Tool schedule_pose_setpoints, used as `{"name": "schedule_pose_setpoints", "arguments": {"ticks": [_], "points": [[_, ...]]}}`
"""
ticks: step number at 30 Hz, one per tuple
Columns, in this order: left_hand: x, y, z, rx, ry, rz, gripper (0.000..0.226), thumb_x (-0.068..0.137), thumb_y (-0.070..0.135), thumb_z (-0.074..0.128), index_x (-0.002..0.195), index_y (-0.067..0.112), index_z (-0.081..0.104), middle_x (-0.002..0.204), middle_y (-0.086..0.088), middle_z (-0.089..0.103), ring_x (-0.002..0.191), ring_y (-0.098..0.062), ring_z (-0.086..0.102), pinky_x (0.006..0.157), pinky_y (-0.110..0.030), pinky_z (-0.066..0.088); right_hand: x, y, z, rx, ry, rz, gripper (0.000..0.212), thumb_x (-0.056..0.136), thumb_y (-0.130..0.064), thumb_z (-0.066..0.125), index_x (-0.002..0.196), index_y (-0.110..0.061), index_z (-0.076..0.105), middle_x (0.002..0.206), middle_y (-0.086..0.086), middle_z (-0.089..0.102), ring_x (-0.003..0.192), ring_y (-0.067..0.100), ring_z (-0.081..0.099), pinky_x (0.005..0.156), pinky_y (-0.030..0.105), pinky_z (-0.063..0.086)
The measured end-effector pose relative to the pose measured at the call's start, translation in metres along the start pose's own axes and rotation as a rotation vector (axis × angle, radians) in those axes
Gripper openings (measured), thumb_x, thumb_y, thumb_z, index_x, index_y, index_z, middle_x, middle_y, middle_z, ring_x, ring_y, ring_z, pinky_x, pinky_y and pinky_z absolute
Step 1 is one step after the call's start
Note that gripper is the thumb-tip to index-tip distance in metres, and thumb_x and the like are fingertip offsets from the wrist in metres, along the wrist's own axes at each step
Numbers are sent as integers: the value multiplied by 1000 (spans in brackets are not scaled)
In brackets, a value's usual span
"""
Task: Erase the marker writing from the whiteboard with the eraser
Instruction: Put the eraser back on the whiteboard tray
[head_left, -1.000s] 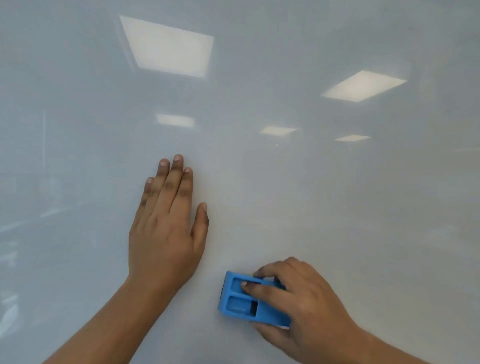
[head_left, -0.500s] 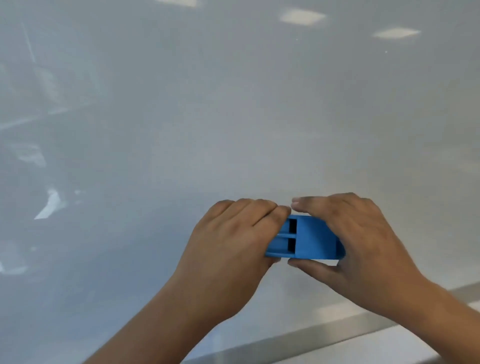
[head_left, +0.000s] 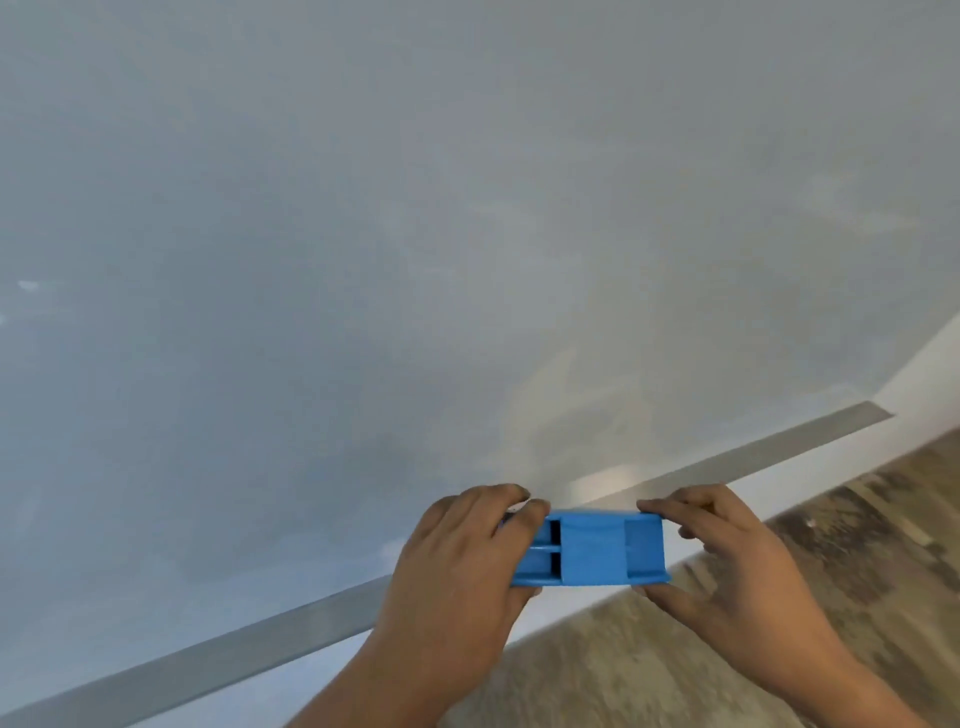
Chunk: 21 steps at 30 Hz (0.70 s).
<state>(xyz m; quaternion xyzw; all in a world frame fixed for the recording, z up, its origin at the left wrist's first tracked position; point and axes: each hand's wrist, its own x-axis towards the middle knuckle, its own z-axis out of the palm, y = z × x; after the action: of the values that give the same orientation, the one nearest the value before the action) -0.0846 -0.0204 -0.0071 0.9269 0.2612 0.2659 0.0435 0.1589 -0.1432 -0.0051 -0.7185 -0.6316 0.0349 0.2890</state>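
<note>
Blue eraser (head_left: 589, 548) sits low by the whiteboard (head_left: 363, 260) bottom frame (head_left: 208, 670), left hand (head_left: 467, 561) grip closed on one end, right hand (head_left: 727, 561) pinching the other (probably steadying it). No marker writing visible.

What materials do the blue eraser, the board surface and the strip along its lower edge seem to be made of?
Blue eraser: probably moulded plastic, matte, with ribs and hollow slots in its back.
Whiteboard: smooth and glossy, showing soft reflections; perhaps coated steel or melamine, which one cannot be told.
Lower strip: likely brushed aluminium, grey with a dull metallic sheen.
</note>
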Motion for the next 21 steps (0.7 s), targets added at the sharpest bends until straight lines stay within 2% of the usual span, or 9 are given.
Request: {"name": "schedule_pose_setpoints", "arguments": {"ticks": [3,5,6,9,12,13,16,21], "points": [[-4,4,33,-16,-81,-149,75,64,51,88,131,30,60,115,12,64,91,-8,67,79,-25,57,-9,27,15,-12,-40,55,68,63,-32,92,122,-43,61,105,-25,49,93,4,55,77,8,42],[-4,5,60,-115,-143,-331,78,82,51,74,148,33,36,128,14,50,105,-7,60,91,-25,51,-10,46,22,-31,-55,91,68,65,-30,91,123,-42,60,101,-27,49,90,2,55,71,5,42],[-5,5,76,-198,-163,-438,74,88,49,68,149,35,29,131,16,45,109,-6,57,94,-23,48,-8,56,25,-45,-62,107,67,66,-29,91,125,-41,60,100,-28,49,89,2,54,67,6,42],[-2,10,121,-372,-171,-622,61,91,43,68,145,32,40,126,18,50,101,1,56,87,-15,42,-1,91,39,-30,-88,144,67,67,-24,91,127,-33,62,94,-28,49,87,2,54,66,9,39],[7,20,155,-429,-192,-743,64,88,41,71,145,29,43,136,16,51,117,-4,56,98,-22,47,13,121,56,4,-143,135,65,71,-22,89,128,-31,60,93,-25,50,91,1,53,66,6,37],[10,22,164,-447,-185,-784,64,87,40,73,144,29,44,136,15,52,117,-4,57,98,-23,48,19,130,61,14,-166,124,65,72,-24,89,129,-33,59,93,-25,50,92,1,53,66,6,38],[24,29,190,-514,-123,-883,52,86,32,76,133,28,56,124,11,61,99,1,61,89,-19,52,35,160,76,83,-239,94,63,73,-24,88,129,-32,59,93,-21,49,90,4,53,71,5,39],[37,32,227,-528,-69,-1071,51,85,22,77,132,24,59,124,6,65,104,-7,65,96,-32,56,59,196,106,163,-301,71,63,74,-19,87,130,-30,60,94,-12,50,81,7,54,75,14,46]]}}
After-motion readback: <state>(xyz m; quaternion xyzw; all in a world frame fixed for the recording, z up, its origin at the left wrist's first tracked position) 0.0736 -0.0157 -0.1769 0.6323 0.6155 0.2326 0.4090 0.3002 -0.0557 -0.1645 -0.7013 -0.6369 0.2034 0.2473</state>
